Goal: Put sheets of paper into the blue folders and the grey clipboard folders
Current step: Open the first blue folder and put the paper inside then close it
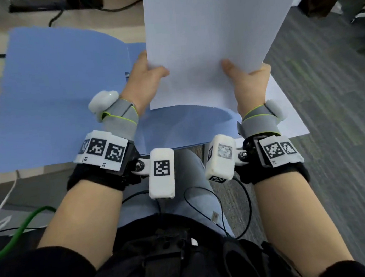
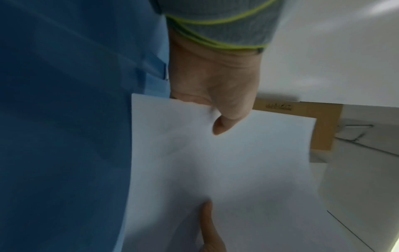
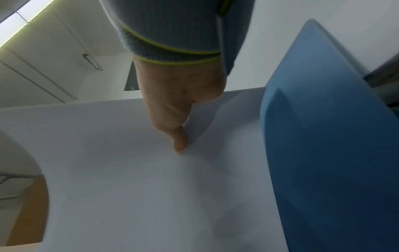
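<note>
We hold a white sheet of paper [image 1: 200, 42] by its near edge, raised above the open blue folder [image 1: 51, 100] on the desk. Our left hand [image 1: 144, 76] pinches the near left corner, thumb on top; our right hand [image 1: 248, 79] pinches the near right side likewise. The sheet stretches away from both grips. Fingers beneath are hidden, probably curled under. More white paper [image 1: 283, 114] lies at the right.
</note>
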A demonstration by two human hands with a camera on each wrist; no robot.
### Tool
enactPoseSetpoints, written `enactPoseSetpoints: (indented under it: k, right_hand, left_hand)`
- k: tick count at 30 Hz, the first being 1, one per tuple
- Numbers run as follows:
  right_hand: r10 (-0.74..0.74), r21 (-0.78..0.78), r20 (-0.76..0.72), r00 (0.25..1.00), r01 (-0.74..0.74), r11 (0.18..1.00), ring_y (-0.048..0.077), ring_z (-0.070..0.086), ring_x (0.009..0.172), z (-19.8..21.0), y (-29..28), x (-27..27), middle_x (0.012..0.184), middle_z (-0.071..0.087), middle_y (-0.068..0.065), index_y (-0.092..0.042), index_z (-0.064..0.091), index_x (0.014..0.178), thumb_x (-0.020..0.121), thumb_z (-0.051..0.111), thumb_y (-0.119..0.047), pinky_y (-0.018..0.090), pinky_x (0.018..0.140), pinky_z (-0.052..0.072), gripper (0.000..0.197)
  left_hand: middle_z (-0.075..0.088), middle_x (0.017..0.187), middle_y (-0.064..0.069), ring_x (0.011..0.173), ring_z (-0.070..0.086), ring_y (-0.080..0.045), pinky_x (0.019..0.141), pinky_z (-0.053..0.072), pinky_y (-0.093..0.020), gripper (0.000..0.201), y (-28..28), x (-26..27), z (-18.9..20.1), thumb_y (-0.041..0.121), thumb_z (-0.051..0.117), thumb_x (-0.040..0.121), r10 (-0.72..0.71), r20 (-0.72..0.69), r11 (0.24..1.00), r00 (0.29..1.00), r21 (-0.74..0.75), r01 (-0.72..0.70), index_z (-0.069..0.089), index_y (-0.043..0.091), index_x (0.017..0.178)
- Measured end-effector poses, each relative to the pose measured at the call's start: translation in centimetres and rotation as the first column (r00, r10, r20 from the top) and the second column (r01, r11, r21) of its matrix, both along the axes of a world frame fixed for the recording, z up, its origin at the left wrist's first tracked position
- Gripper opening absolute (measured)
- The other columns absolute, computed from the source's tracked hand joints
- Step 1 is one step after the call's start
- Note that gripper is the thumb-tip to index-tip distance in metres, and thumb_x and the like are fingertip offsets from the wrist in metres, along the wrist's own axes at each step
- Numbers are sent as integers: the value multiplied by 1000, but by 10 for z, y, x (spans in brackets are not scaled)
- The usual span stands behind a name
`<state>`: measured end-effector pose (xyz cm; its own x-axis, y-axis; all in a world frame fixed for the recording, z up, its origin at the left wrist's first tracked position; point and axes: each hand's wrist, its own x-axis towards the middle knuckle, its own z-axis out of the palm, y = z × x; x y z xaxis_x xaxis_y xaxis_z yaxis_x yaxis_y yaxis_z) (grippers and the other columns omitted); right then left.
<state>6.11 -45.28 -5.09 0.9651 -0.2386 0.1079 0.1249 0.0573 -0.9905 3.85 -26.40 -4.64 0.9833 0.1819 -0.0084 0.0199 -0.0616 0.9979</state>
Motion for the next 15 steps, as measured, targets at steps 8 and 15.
enactPoseSetpoints:
  k: [8, 15]
  right_hand:
    - [62, -207, -225, 972, -109, 972, 8, 62, 59, -1, -5, 15, 89, 68, 9, 3, 65, 101, 68, 80, -1, 21, 57, 55, 36]
    - [-1, -451, -411, 912, -202, 869, 18, 57, 72, -13, 1, 26, 87, 62, 8, 2, 63, 98, 67, 81, -12, 27, 63, 46, 38]
  left_hand:
    - [69, 114, -9, 107, 63, -23, 91, 45, -25, 35, 48, -1, -10, 10, 58, 82, 347, -29, 780, 937, 563, -271, 62, 9, 117]
    - [70, 105, -11, 100, 63, -28, 84, 45, -28, 26, 45, -9, -23, 20, 65, 81, 294, -139, 717, 946, 686, -122, 68, 9, 104]
